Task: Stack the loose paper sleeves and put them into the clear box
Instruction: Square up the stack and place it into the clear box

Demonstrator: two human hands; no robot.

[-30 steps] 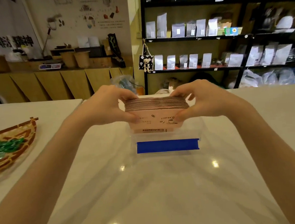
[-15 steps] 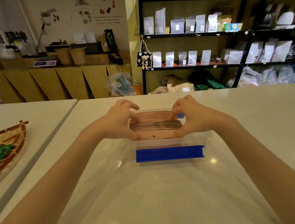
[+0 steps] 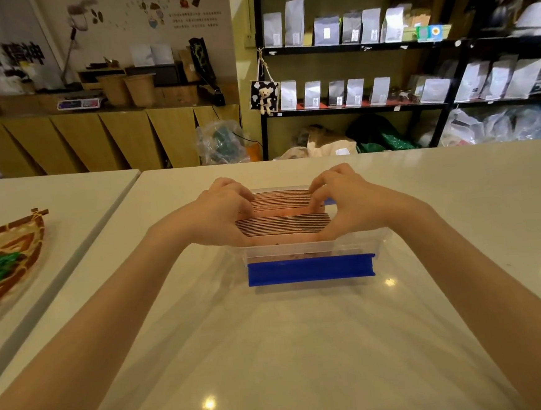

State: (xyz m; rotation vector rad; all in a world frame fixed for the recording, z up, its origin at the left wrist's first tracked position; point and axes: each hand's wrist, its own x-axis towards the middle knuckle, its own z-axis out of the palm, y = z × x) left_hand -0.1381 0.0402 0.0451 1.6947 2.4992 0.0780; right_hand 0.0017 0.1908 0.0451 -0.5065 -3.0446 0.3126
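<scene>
A thick stack of pink paper sleeves (image 3: 283,224) stands on edge inside the clear box (image 3: 356,246), which has a blue clip on its near side and sits mid-table. A second bundle of sleeves (image 3: 281,199) lies just behind the first, also within the box. My left hand (image 3: 221,212) grips the stack's left end and my right hand (image 3: 346,202) grips its right end, fingers curled over the top edges. The lower part of the sleeves is hidden behind the box wall.
The white table (image 3: 290,349) stretches toward me. A woven boat-shaped basket (image 3: 11,257) with green wrapped items sits on the neighbouring table at left. Beyond the table's far edge stand black shelves (image 3: 363,48) of pouches and a wooden counter (image 3: 95,134).
Both hands have lowered the stack from above the box down into it. The sleeves now sit deeper, with only their top edges above the rim.
</scene>
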